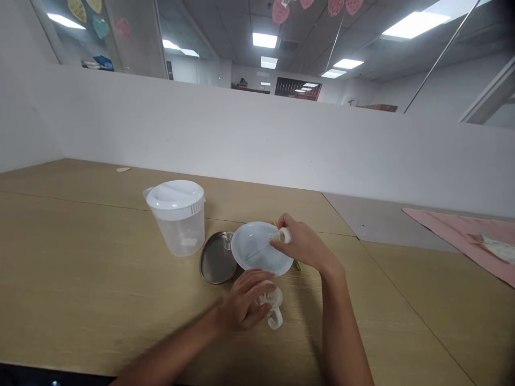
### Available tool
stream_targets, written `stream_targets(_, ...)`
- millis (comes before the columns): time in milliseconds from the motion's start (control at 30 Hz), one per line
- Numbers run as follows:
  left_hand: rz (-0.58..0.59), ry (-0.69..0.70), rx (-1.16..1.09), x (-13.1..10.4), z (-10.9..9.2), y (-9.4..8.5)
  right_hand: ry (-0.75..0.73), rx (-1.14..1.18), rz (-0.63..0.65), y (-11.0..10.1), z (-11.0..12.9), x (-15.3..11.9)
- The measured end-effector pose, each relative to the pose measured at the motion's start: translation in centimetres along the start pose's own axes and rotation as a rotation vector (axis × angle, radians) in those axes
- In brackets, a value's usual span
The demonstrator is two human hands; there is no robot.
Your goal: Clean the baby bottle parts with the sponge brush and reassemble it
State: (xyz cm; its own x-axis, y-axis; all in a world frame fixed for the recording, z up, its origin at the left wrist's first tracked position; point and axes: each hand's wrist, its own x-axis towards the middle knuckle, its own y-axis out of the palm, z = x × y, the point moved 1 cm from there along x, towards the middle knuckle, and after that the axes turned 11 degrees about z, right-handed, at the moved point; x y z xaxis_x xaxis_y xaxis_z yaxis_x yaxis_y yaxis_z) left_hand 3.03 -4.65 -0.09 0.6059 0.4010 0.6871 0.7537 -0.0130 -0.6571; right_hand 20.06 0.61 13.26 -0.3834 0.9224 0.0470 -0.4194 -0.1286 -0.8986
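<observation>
My right hand [295,238] is wrapped round a small clear bottle with a white cap [285,235], tilted sideways over a white bowl [257,252]. A thin dark line shows inside the bowl. Nearer to me, my left hand [247,300] has its fingers curved around a clear and white juicer-like piece with a curled handle [276,319]. Left of the bowl lies an oval metal tray [217,262], and a small clear cup [227,240] sits at its upper right edge.
A lidded clear plastic pitcher [181,220] stands left of the tray. Something green and yellow [297,265] shows partly behind the bowl. On the far right lies a pink cloth [454,228] with a whitish item on it. A white wall [249,139] bounds the table [100,268].
</observation>
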Motion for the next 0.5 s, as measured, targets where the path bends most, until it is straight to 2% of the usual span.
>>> stream_targets(100,-0.044,0.03,0.051,0.3,-0.1,-0.3,0.027,-0.033,0.008,-0.1,-0.3,0.0)
stream_targets(233,-0.104,-0.035,0.087,0.3,-0.1,-0.6,0.036,-0.078,0.032,0.0,-0.4,-0.2)
stream_targets(400,-0.041,-0.146,0.035,0.3,-0.4,-0.8,-0.03,-0.075,0.072,-0.2,-0.1,-0.9)
stream_targets(500,0.008,-0.264,-0.057,0.4,-0.6,-0.7,-0.048,-0.059,0.083,-0.4,0.0,-1.4)
